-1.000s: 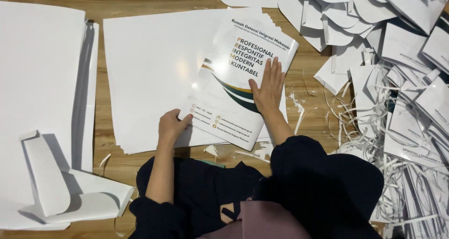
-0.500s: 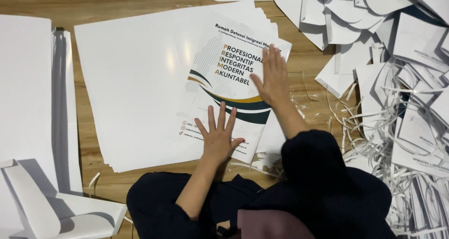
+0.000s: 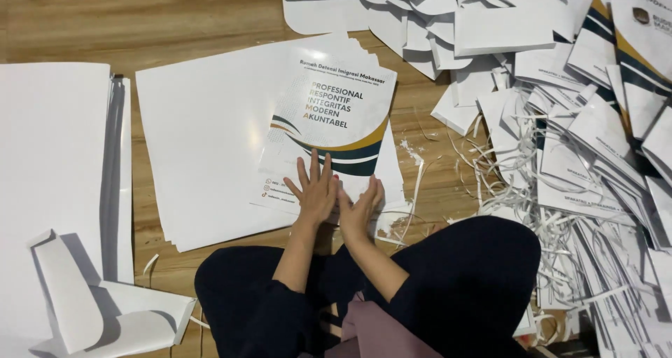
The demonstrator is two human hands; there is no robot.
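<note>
Both hands, left hand and right hand, fingers spread flat, are now pressing together on the near edge of the glossy white printed sheet, having slid down.

I've drawn my right hand down the printed sheet to its near edge, beside my left hand.

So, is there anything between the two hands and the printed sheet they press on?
Nothing visible. The left hand and the right hand both lie flat, side by side, directly on the lower edge of the printed sheet. The paper strips and cut pieces lie off to the right, apart from the hands.
</note>
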